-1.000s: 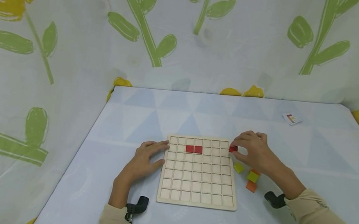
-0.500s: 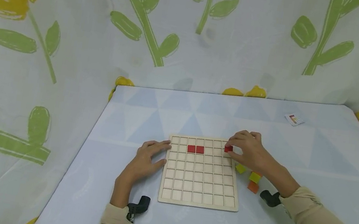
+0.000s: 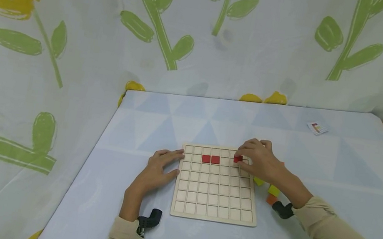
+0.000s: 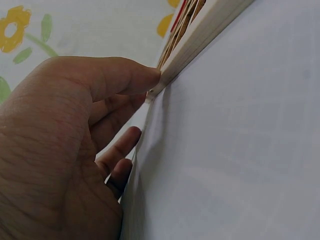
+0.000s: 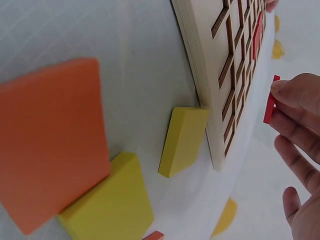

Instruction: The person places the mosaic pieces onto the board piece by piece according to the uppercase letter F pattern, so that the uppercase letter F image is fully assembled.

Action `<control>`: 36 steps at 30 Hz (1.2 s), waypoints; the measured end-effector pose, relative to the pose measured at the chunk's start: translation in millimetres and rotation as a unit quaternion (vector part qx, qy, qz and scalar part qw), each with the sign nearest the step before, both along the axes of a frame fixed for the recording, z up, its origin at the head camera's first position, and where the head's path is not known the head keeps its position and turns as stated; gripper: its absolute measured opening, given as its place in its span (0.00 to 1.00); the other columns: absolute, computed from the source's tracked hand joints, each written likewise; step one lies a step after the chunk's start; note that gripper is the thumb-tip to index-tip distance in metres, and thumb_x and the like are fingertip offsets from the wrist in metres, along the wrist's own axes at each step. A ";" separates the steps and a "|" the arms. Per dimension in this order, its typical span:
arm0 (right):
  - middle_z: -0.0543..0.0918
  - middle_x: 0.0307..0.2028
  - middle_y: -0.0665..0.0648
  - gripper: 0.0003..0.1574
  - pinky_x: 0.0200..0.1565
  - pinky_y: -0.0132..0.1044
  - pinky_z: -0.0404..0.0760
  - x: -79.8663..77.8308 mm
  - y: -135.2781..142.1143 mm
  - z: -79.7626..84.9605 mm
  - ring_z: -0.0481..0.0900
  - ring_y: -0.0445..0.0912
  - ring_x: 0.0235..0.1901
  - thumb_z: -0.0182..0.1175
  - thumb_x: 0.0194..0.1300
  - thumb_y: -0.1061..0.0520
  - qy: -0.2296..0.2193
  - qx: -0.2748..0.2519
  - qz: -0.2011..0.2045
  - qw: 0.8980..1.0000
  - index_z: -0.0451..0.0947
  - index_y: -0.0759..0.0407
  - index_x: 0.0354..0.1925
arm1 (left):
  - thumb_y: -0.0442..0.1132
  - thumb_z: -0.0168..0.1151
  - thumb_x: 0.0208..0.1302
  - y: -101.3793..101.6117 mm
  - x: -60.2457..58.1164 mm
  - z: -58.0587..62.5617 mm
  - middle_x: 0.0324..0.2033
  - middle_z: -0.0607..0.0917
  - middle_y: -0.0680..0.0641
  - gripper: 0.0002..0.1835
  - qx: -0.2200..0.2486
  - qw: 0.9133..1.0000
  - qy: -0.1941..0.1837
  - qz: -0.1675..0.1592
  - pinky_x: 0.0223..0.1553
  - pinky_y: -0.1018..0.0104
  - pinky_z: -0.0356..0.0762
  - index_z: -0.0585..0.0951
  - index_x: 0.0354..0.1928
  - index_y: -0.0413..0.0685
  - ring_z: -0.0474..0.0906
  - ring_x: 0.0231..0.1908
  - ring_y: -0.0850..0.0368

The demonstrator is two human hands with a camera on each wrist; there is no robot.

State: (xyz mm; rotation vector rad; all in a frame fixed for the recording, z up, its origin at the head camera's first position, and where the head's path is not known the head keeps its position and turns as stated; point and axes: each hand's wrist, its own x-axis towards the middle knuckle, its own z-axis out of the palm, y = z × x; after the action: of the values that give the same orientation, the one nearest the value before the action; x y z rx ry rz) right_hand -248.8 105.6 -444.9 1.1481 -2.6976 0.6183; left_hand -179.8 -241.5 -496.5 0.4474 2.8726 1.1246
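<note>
A wooden grid board (image 3: 208, 189) lies on the table, with two red square tiles (image 3: 210, 159) side by side in its second row from the back. My right hand (image 3: 260, 158) pinches another red tile (image 5: 270, 101) between thumb and finger, held above the board's back right part. At the board's left edge rests my left hand (image 3: 157, 172); in the left wrist view its thumb (image 4: 135, 75) touches the wooden rim and the fingers are loosely extended.
Right of the board lie yellow tiles (image 5: 184, 140) and orange tiles (image 5: 55, 135), partly covered by the right arm in the head view. A small printed card (image 3: 317, 128) sits at the table's back right. A flower-patterned cloth (image 3: 93, 27) hangs behind.
My right hand has carried the red tile leftward from beyond the board's right edge to over the grid. The left hand stays at the board's left edge. The view has shifted slightly.
</note>
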 end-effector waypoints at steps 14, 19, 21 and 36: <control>0.85 0.42 0.53 0.09 0.52 0.59 0.61 0.9 -15.1 0.9 0.75 0.54 0.51 0.75 0.56 0.59 0.003 0.004 0.013 1.000 0.87 0.55 0.37 | 0.44 0.61 0.67 -0.2 -1.3 -2.5 0.70 0.69 0.64 0.26 -0.003 1.000 0.006 0.006 0.66 0.43 0.53 0.76 0.68 0.59 0.58 0.69 0.52; 0.85 0.41 0.52 0.07 0.53 0.60 0.61 -0.6 -19.7 0.2 0.75 0.53 0.50 0.74 0.57 0.60 0.001 0.007 0.019 1.000 0.87 0.54 0.36 | 0.44 0.62 0.67 0.2 -1.1 -1.0 0.70 0.68 0.66 0.27 -0.004 1.000 -0.001 0.011 0.66 0.44 0.53 0.76 0.69 0.61 0.57 0.69 0.54; 0.85 0.41 0.52 0.07 0.54 0.61 0.61 -1.1 -21.5 0.5 0.75 0.53 0.50 0.74 0.57 0.59 -0.003 0.010 0.018 1.000 0.87 0.54 0.36 | 0.44 0.62 0.67 0.5 -0.4 -0.6 0.70 0.68 0.65 0.27 -0.002 1.000 0.003 0.011 0.65 0.43 0.54 0.76 0.68 0.60 0.58 0.69 0.53; 0.85 0.41 0.52 0.09 0.53 0.60 0.62 -4.3 -29.8 -5.3 0.76 0.52 0.49 0.75 0.56 0.57 0.006 0.019 0.025 0.999 0.88 0.53 0.38 | 0.43 0.62 0.66 1.6 0.8 1.4 0.70 0.70 0.61 0.27 0.002 1.000 0.016 0.007 0.64 0.41 0.55 0.76 0.68 0.58 0.59 0.68 0.49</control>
State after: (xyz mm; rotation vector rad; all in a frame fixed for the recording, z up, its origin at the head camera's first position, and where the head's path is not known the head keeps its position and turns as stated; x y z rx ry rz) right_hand -253.2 75.8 -450.2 1.2287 -2.6889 0.5694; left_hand -179.1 -240.0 -495.1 0.4504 2.9061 1.1374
